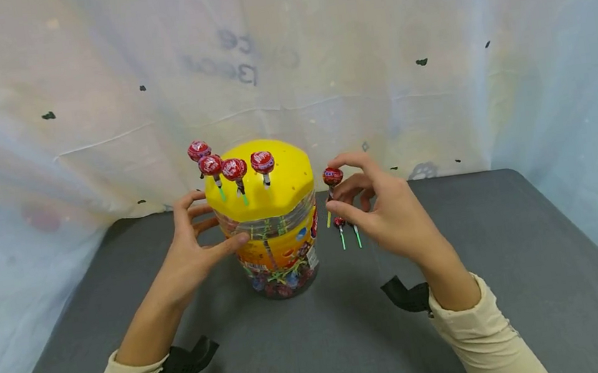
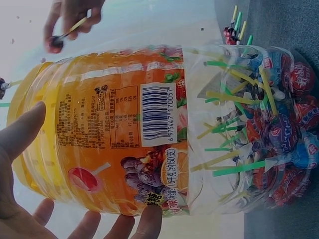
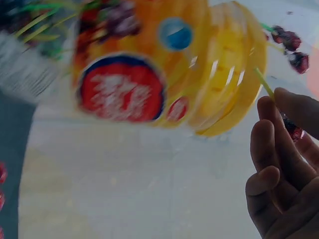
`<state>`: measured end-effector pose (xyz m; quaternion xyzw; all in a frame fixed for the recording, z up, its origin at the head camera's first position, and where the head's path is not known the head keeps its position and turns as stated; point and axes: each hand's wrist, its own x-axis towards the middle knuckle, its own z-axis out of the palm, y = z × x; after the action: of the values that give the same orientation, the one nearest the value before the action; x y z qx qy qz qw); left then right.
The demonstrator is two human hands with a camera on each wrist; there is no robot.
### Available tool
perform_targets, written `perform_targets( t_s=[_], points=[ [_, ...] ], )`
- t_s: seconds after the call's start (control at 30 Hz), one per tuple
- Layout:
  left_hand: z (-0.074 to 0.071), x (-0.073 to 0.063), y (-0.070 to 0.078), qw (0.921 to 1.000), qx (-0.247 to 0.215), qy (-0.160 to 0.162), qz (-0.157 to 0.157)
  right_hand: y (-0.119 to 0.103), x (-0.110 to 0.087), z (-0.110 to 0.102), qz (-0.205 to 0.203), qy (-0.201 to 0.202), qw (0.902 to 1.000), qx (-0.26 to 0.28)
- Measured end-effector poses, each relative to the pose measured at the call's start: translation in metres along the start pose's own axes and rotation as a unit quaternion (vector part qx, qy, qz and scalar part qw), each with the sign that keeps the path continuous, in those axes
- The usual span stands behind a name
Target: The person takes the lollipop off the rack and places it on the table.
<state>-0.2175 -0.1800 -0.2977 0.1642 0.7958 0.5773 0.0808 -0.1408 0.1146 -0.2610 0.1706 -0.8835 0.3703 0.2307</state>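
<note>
Lollipop (image 1: 333,176) in pinch of right hand (image 1: 390,212)

Dk grey table (image 1: 354,343) w/ rounded far corners; pale wrinkled sheeting (image 1: 357,27) on far, L & R sides, w/ small blk marks (image 1: 422,62), faint lettering (image 1: 247,75) far ctr.

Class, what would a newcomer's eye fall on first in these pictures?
The bright yellow lid of the candy jar, just left of centre in the head view, stands out first. Four red-wrapped lollipops stand up from its top. Another lollipop is pinched in the right grip, right of the jar.
</note>
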Motion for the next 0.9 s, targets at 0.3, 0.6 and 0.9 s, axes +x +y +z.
perform_targets(
  t_s=[0.3,0.6,0.9],
  points=[
    [0.0,0.002,-0.001,1.0,0.002,-0.004,0.007,0.025,-0.02,0.001,0.053,-0.057,0.9969,-0.016],
    [-0.001,0.001,0.001,1.0,0.002,-0.003,0.008,0.045,-0.019,0.012,0.074,-0.113,0.9908,-0.009],
    [0.0,0.0,0.0,1.0,0.0,-0.002,0.002,0.057,-0.019,0.014,0.077,-0.126,0.9889,-0.01]
  ],
)
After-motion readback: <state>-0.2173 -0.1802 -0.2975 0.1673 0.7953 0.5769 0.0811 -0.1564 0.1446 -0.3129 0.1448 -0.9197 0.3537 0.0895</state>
